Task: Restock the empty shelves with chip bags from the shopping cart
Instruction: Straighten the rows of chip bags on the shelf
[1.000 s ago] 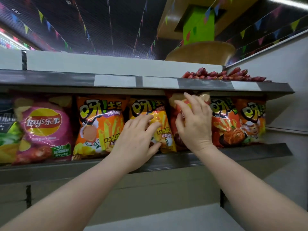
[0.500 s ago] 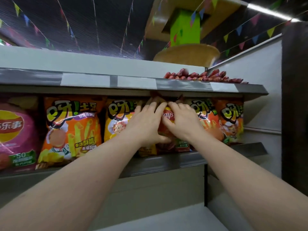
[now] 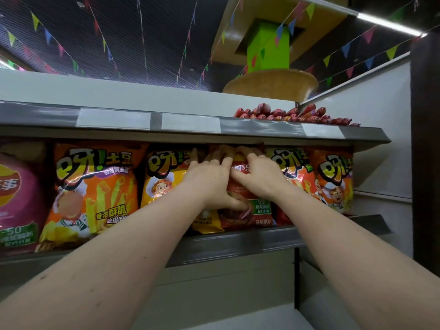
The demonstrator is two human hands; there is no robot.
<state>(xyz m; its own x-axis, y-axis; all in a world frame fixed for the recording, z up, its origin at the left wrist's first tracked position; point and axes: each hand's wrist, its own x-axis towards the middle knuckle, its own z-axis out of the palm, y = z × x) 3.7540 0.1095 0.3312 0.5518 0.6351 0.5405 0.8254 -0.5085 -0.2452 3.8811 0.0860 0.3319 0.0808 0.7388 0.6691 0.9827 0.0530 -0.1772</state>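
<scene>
A red Lay's chip bag [image 3: 240, 210] stands upright on the grey shelf [image 3: 238, 244], wedged between a yellow bag [image 3: 164, 182] and an orange-red bag [image 3: 297, 177]. My left hand [image 3: 209, 179] holds the red bag's left side, fingers slipped behind it and thumb across its front. My right hand [image 3: 257, 175] grips the upper right part, fingers curled over the top. The top of the red bag is hidden behind both hands and the shelf above.
More bags line the shelf: an orange one [image 3: 95, 191], a pink Lay's bag [image 3: 14, 198] at far left, another orange one [image 3: 335, 182] at the right end. Red sausage packs [image 3: 292, 114] lie on the upper shelf. A dark pillar [image 3: 426, 163] stands right.
My hands came together on the red bag; the left hand left the yellow bag and took the red bag's left side. The bag stands deeper in its slot. The view shifted right.
</scene>
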